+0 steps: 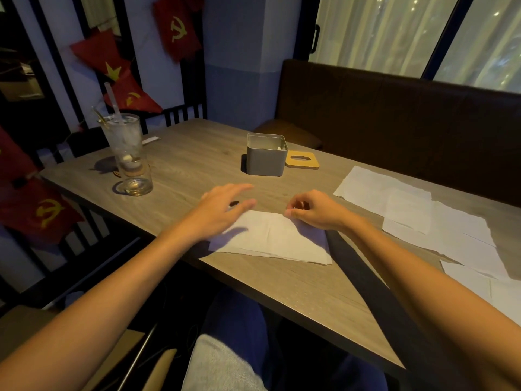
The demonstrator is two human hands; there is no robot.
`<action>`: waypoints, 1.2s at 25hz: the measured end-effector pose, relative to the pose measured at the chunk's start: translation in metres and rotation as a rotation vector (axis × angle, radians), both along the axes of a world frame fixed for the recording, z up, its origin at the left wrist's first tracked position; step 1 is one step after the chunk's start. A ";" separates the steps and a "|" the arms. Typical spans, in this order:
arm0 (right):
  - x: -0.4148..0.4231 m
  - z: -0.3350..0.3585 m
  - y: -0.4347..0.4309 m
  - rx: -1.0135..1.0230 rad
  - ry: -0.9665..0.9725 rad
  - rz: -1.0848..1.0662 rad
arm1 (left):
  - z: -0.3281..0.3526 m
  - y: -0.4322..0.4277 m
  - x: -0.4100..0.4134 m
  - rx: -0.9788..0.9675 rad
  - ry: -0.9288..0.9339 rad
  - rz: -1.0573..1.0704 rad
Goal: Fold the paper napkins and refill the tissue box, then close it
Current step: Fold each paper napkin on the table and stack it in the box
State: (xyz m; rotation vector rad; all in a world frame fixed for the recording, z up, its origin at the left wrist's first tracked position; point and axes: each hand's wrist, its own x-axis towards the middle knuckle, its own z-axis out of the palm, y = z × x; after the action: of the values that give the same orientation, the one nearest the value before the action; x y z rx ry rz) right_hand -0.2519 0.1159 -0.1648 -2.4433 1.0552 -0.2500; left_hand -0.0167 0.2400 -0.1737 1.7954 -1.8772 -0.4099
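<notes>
A white paper napkin lies folded on the wooden table in front of me. My left hand hovers flat over its left end with straight fingers. My right hand pinches the napkin's far edge with curled fingers. Behind the napkin stands the grey tissue box, open at the top, with a little white paper showing inside. Its wooden lid with an oval slot lies flat on the table just right of the box.
Several unfolded napkins are spread along the table's right side. A tall glass with a straw and a short glass stand at the left. A dark bench backs the far side.
</notes>
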 end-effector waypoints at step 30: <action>-0.003 0.031 -0.010 0.115 0.079 0.163 | 0.047 -0.044 -0.002 0.440 0.100 -0.142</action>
State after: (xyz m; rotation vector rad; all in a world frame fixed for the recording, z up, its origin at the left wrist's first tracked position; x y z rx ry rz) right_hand -0.2549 0.1059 -0.1336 -2.4349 0.8704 -0.0386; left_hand -0.0183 0.1959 -0.1271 1.8682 -1.9578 -1.0129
